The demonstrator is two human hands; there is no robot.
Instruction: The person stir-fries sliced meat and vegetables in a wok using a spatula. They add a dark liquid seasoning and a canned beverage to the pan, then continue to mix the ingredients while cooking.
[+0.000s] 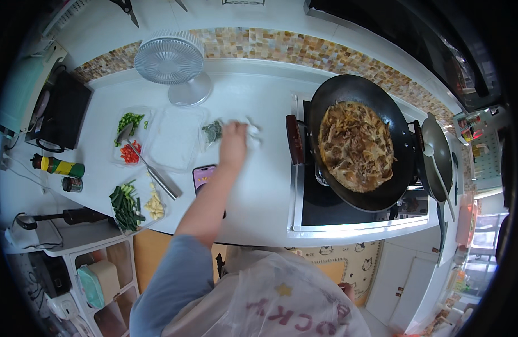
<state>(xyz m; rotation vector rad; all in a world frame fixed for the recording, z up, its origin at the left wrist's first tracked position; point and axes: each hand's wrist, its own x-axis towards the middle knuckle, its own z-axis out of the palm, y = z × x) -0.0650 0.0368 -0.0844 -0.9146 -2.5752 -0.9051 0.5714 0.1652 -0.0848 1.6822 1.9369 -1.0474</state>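
Observation:
My left hand [235, 137] is over the white counter, its fingers blurred. Just to its right is a small white crumpled item [254, 129], too blurred to name; whether the fingers hold it is unclear. Left of the hand is a small clear pack of dark green leaves [212, 131]. Under my left forearm lies a phone [204, 173], partly covered. My right hand [347, 290] shows only partly beside my translucent apron, low in the view. On the cooktop to the right, a black wok [360, 88] holds meat and strips in brown sauce [355, 147].
Clear trays hold chopped green chillies [131, 121], red chillies [130, 153], scallions [126, 204] and garlic [155, 205]. A metal ladle [162, 183] lies across the trays. A fan [170, 59] stands behind. A lid [438, 160] leans at the wok's right. Bottles [59, 165] are far left.

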